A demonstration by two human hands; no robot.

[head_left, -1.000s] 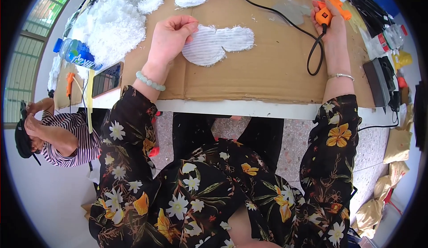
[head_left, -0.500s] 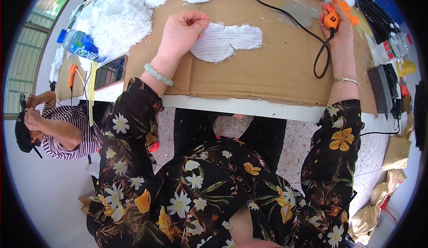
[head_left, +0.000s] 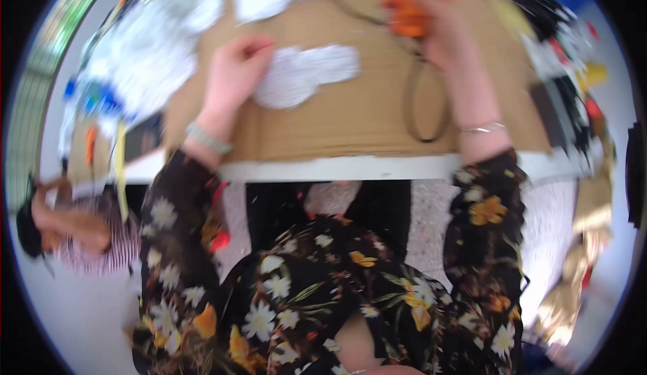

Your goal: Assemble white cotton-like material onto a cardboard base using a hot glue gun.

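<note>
Pressing down: left hand [head_left: 232,72] rests fingertips on left end of white ribbed cloud-shaped fabric piece [head_left: 303,73], fingers curled together, nothing clamped. Piece lies flat on brown cardboard sheet [head_left: 350,115] covering tabletop, long axis running left-right, extending rightward from left hand. Right hand [head_left: 438,35] well apart to upper right, closed around orange glue gun [head_left: 408,11]; black cord [head_left: 424,105] loops below. Left hand nearer to piece.

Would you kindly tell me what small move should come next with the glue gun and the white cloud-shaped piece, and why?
Probably bring the orange glue gun down toward the white cloud-shaped piece. The right hand holds the gun near the cardboard sheet's far edge, apart from the piece, while the left hand already rests on the piece's left end, steadying it. The picture is blurred, so details are uncertain.
</note>
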